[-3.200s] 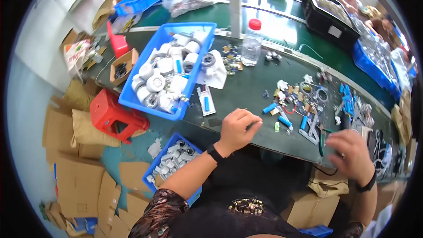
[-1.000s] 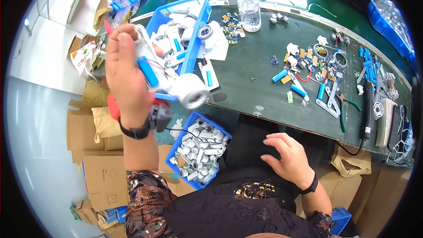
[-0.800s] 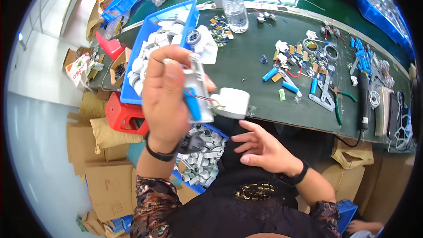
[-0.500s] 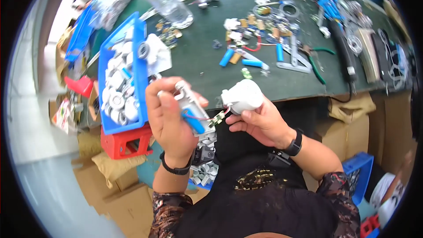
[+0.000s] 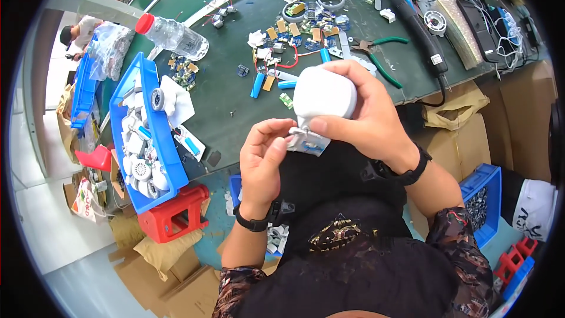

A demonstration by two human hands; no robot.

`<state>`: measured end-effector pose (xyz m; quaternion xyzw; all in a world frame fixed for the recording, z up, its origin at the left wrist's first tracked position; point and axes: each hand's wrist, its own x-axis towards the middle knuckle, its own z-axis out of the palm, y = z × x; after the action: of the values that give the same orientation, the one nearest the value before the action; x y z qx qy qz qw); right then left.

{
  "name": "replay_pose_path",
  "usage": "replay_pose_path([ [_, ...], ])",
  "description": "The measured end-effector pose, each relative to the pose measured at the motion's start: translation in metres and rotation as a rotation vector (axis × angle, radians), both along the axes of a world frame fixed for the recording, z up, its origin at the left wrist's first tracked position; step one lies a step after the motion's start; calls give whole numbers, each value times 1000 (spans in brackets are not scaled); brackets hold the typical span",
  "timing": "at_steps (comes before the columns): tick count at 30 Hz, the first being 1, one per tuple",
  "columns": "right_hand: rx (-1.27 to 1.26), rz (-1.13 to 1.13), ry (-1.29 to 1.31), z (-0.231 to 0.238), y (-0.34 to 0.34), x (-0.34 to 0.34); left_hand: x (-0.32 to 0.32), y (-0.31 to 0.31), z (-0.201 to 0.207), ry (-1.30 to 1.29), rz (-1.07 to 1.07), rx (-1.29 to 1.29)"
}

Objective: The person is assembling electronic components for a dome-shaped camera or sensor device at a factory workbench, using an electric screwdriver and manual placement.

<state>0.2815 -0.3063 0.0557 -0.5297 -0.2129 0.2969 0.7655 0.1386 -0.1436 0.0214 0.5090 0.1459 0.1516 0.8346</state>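
Note:
A smooth white rounded plastic housing (image 5: 323, 91) is gripped in my right hand (image 5: 376, 121), thumb across its lower edge and fingers round its far side. Just below it hangs a narrow white plastic casing (image 5: 310, 143) with a blue cylindrical battery cell showing inside. My left hand (image 5: 262, 162) is closed with thumb and fingertips at the casing's left edge. Housing and casing meet at a small neck; any wires between them are hidden. Both are held above the front edge of the green work table (image 5: 223, 103).
At left, a blue bin (image 5: 163, 159) of white plastic parts stands by a red stool (image 5: 173, 215). On the table are a plastic bottle (image 5: 176, 38), small circuit boards, blue cells (image 5: 257, 85), green-handled pliers (image 5: 382, 62) and a black corded tool (image 5: 421, 38). People sit beyond, far left.
My right hand has raised and turned the housing, its smooth face now up. The casing has tilted down beneath it, and my left hand has moved right and lower. The view has shifted.

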Motion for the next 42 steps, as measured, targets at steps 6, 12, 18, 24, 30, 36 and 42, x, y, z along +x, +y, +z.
replay_pose_path([
  [6, -156, 9, -200, 17, 21, 3, 10, -9, 15, 96, -3, 494],
  [12, -41, 32, -137, 16, 38, 3, 16, -16, 6, 162, 6, 422],
  [18, -32, 32, -113, 12, 40, 2, 14, -13, 4, 111, 16, 250],
  [24, -124, -10, -275, 10, 41, -2, 9, -6, -1, 118, -15, -23],
  [30, -283, -200, -753, 18, 52, -11, 1, -1, -13, 119, -28, -111],
  [36, -330, -191, -775, 20, 62, -16, 6, -10, -5, 124, 31, -177],
  [42, -349, -165, -820, 17, 64, -19, 4, -7, -6, 125, 38, -214],
])
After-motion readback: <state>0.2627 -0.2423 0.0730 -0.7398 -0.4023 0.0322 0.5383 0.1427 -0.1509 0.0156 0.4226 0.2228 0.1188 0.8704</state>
